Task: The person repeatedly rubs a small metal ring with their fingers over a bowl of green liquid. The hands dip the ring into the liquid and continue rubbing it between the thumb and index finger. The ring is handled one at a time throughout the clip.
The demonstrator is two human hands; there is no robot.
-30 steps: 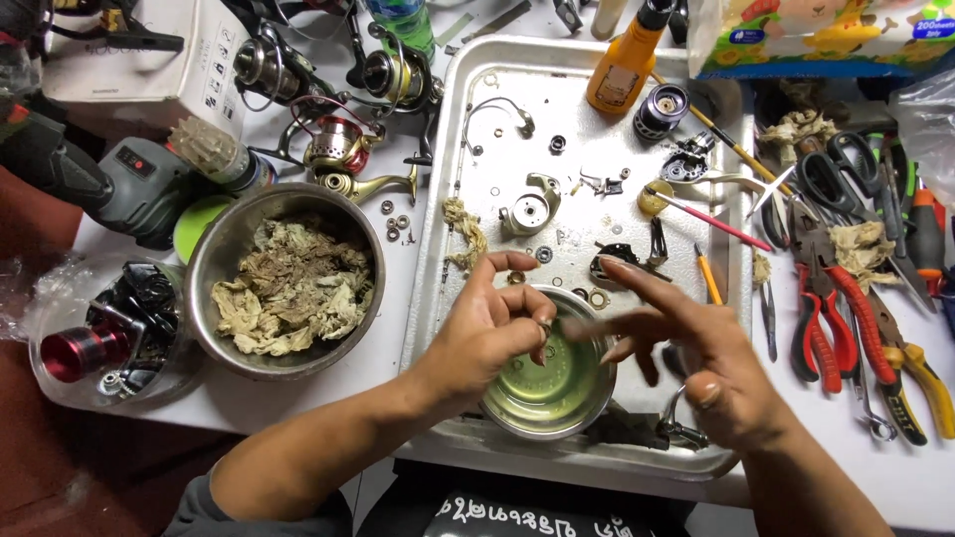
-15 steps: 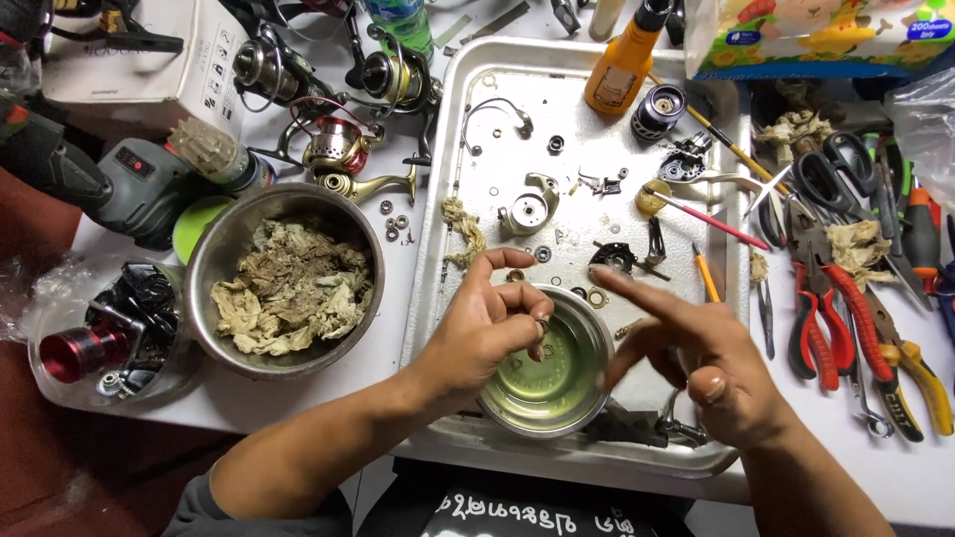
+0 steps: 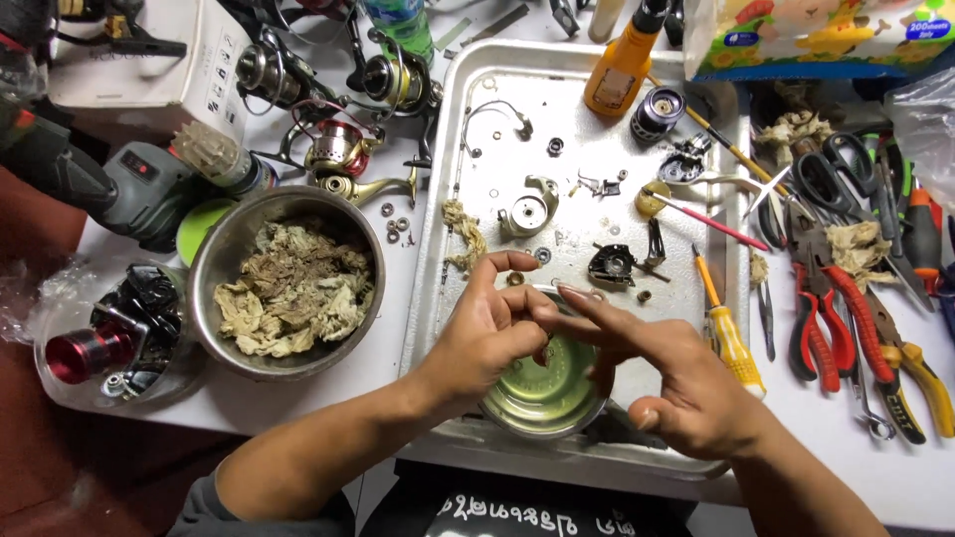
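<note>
Your left hand over small metal bowl of greenish liquid, fingers curled together, pinching something too small to tell. Your right hand beside it, fingers spread apart, pointer touching left fingertips, holding nothing. Bowl sits in metal tray on bench. Big bowl of dirty rags left of tray. Yellow screwdriver just right of your right hand.

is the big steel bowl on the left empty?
No: the big steel bowl left of the metal tray is heaped with dirty, crumpled rags.
</note>
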